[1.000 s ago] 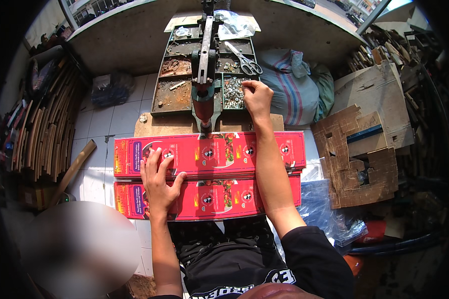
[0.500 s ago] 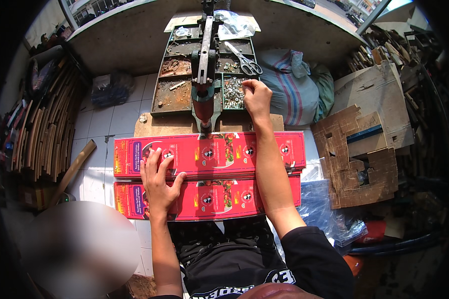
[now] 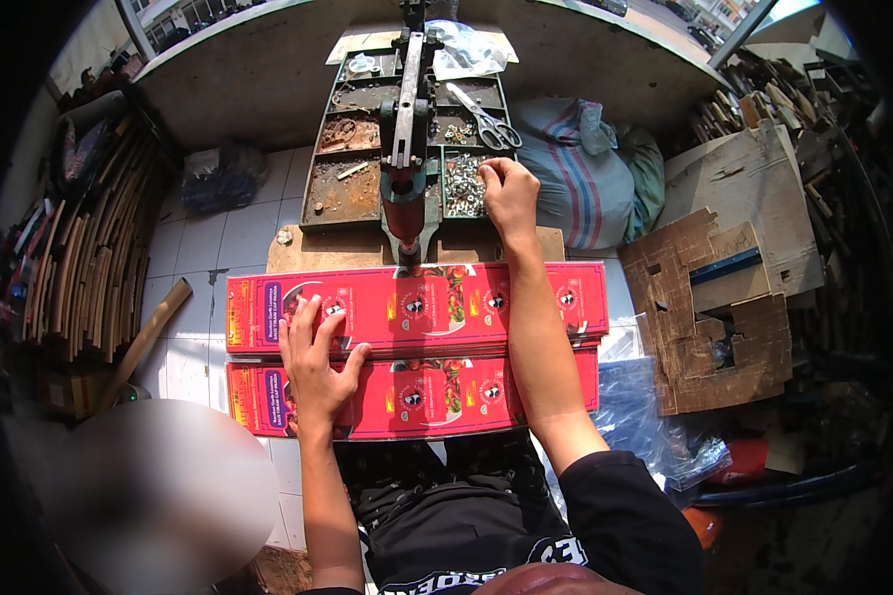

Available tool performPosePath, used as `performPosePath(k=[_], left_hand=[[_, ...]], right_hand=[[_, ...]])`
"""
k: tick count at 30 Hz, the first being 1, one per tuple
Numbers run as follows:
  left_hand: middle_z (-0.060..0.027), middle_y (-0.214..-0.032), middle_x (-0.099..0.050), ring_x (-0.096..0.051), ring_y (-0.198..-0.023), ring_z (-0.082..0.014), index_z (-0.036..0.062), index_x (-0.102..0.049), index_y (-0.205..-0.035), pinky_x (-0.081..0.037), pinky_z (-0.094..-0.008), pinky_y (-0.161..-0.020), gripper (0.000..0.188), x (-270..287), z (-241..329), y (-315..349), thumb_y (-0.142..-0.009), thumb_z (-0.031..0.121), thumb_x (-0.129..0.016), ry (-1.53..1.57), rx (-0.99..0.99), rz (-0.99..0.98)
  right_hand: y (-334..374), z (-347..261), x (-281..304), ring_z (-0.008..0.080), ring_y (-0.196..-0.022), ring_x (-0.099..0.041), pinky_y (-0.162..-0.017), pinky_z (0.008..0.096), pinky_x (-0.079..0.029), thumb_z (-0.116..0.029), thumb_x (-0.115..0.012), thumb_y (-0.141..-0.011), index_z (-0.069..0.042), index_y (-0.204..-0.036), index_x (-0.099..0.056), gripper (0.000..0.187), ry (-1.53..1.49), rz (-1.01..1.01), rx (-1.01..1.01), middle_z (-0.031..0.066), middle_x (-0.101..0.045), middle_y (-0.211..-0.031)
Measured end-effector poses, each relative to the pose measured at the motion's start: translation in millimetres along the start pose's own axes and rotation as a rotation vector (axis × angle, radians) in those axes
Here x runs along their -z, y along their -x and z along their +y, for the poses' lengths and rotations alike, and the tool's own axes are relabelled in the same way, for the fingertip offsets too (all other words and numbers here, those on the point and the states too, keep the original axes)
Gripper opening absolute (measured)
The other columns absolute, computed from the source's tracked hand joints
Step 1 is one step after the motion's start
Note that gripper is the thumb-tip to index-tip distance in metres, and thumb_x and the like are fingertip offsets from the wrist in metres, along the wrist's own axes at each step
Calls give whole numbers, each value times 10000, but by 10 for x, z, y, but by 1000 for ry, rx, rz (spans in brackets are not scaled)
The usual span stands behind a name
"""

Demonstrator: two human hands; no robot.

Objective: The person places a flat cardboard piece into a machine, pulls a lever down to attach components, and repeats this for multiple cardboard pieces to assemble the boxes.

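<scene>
Two stacks of red printed strips lie side by side in front of me, a far stack (image 3: 367,297) and a near stack (image 3: 437,397). My left hand (image 3: 318,357) rests on both with its fingers spread. Over the right edge of a compartment of small metal eyelets (image 3: 461,183), my right hand (image 3: 512,193) has its fingers pinched together; what they hold, if anything, is too small to make out. The hand press (image 3: 405,198) stands upright just behind the far stack, its tip close to that stack's back edge.
A divided tray (image 3: 342,188) surrounds the press, with scissors (image 3: 484,117) lying on its right side. To the right are a striped sack (image 3: 571,178) and cut cardboard (image 3: 724,317). Stacked cardboard sheets (image 3: 79,248) line the left; clear plastic (image 3: 630,416) lies at the near right.
My right hand has barely shifted above the eyelets, its fingers still pinched. My left hand and the red strips are unchanged.
</scene>
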State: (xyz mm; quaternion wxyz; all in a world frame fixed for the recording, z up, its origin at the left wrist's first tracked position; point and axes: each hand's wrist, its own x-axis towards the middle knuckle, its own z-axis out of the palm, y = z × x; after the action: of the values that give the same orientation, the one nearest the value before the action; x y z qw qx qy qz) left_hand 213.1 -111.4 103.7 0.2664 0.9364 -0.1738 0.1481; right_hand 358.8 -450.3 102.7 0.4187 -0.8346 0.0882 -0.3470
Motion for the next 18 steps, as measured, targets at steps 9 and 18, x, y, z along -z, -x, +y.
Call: performPosePath(k=[9,18], left_hand=[[-118,-1483,-491,-391,-1436,-333,128,-644,-1228,-199,-549,-1211,527,-5,-3,-2,-773,340,-803,0,-4,2],[-117,-1478,-493,-399,-1429,-330,124,-644,-1226,-200,-550,-1211,527,-2,2,-3,-772,338,-804,3,0,2]], right_hand=[[-2,37,-6,354,-820,-691,-771,433,-537,-142,-695,-886,-6,-897,-740,143,20,-7,4,189,-712,-858],[2,0,4,370,-819,-689,-762,452,-534,-189,-688,-904,-9,-882,-744,190,27,-27,-11,208,-705,-853]])
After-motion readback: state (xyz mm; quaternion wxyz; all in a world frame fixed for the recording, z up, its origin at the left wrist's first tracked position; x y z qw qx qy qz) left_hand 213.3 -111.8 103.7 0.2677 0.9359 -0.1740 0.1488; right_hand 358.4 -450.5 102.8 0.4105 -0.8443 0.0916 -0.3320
